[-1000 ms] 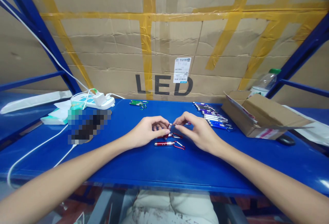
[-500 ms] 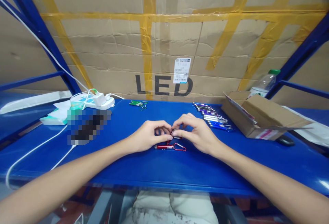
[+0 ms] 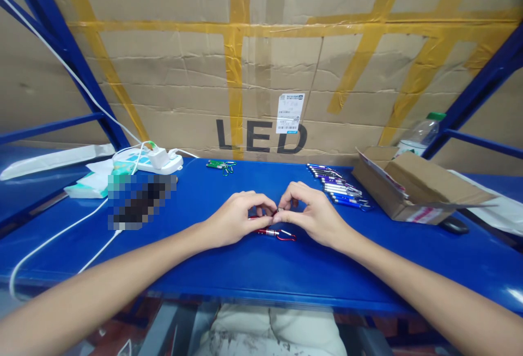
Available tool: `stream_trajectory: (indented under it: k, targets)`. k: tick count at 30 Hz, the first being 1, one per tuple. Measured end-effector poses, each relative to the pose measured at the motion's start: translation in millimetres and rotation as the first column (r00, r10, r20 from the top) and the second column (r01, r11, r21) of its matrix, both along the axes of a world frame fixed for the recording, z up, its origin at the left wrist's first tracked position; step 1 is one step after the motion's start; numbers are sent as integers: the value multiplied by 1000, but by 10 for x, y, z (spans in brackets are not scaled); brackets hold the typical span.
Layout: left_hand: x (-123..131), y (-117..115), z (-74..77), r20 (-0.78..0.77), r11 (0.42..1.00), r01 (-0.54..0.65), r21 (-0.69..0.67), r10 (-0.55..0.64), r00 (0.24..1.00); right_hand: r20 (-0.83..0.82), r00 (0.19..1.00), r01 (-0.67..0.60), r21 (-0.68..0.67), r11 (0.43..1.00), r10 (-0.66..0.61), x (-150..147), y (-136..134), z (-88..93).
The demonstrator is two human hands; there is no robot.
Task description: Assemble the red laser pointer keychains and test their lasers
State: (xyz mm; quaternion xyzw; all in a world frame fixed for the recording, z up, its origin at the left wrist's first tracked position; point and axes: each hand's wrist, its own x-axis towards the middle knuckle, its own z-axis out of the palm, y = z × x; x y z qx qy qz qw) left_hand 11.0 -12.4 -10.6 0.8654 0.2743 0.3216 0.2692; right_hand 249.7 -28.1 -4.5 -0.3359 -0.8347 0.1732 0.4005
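My left hand [image 3: 241,217] is closed, thumb and fingertips pinched on a red keychain flashlight, mostly hidden by the fingers. My right hand [image 3: 312,211] pinches at the same spot, its fingertips meeting the left ones; the small dark part between them is too covered to name. Just below the hands, a second red keychain flashlight [image 3: 270,232] with a red carabiner clip [image 3: 285,235] lies on the blue table [image 3: 245,269]. The left fingers cover its left end.
Several blue, silver, purple and dark keychain flashlights [image 3: 337,188] lie in a row at right. Beside them stand an open cardboard box [image 3: 425,181] and a dark mouse-like object [image 3: 454,225]. Green keychain flashlights [image 3: 220,166] lie at the back. A white power strip [image 3: 163,162] with cables sits at left.
The left hand has shifted slightly and now covers the left end of the flashlight on the table, which lies a little tilted. Both hands stay pinched together.
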Motion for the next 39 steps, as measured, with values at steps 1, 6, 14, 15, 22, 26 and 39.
stream_trajectory:
  k: [1,6,14,15,22,26,39]
  targets:
    - [-3,0,-3,-8,999,-4,38,4,1000,3,1000,-1,2,1000,1,0,-3,-5]
    - [-16,-2,-14,-64,982,-19,190,32,997,35,999,-4,69,998,1,5,-14,-16]
    - [-37,16,6,-62,968,-44,248,61,996,158,987,-44,199,979,13,32,-21,-4]
    - [-44,21,10,-52,966,-52,254,67,996,173,985,-42,204,978,7,37,-21,0]
    - [-83,41,57,-4,956,-78,284,83,997,238,954,115,275,955,-183,121,78,-3]
    - [-91,54,63,-5,952,-93,290,99,995,435,839,192,323,927,-326,206,198,-104]
    - [-101,92,36,-33,954,-135,267,149,988,585,765,173,216,961,-269,197,162,-110]
